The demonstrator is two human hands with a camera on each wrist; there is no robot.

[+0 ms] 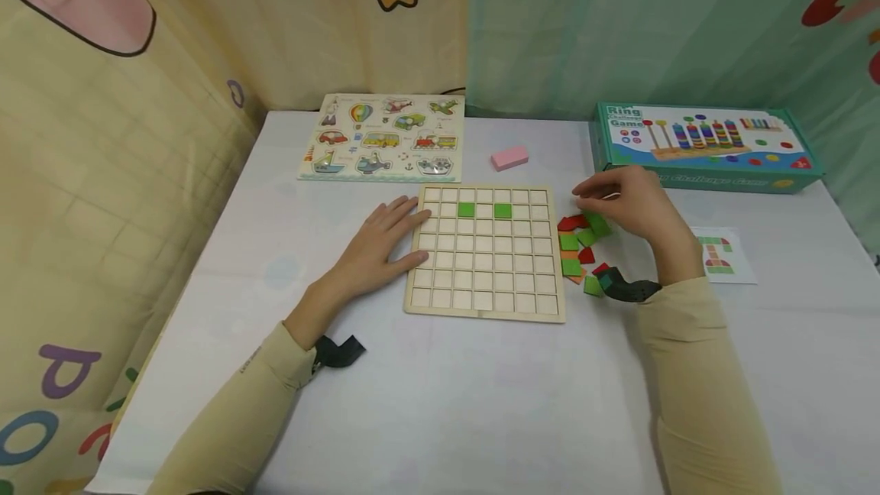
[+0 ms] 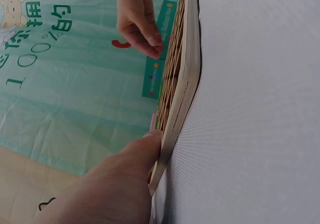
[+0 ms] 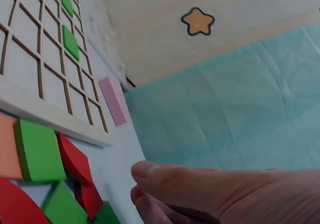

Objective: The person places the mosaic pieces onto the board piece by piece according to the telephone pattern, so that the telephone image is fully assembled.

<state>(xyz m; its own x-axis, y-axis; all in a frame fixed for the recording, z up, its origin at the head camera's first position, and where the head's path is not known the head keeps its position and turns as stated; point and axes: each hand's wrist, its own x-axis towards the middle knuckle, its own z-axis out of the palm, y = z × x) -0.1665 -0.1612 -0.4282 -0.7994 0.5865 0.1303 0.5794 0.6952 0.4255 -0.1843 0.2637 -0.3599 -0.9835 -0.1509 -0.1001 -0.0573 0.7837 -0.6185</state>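
Note:
A wooden grid board [image 1: 484, 315] lies flat on the table, with a green square tile [image 1: 467, 210] and a second green tile [image 1: 503, 211] in separate cells of its second row from the back. My left hand [image 1: 374, 250] rests at the board's left side, fingers spread, thumb and fingertips touching its edge. To the right of the board is a loose pile of green, red and orange pieces [image 1: 571, 266]. Above the back of that pile hovers my right hand [image 1: 629, 201], its fingers loosely bent toward the thumb. No piece shows between its fingertips [image 3: 145, 170].
A vehicle picture puzzle [image 1: 381, 136] lies at the back left. A pink block [image 1: 509, 158] sits behind the board, and a green game box [image 1: 708, 147] stands at the back right. Partly behind my right wrist is a pattern card [image 1: 736, 257].

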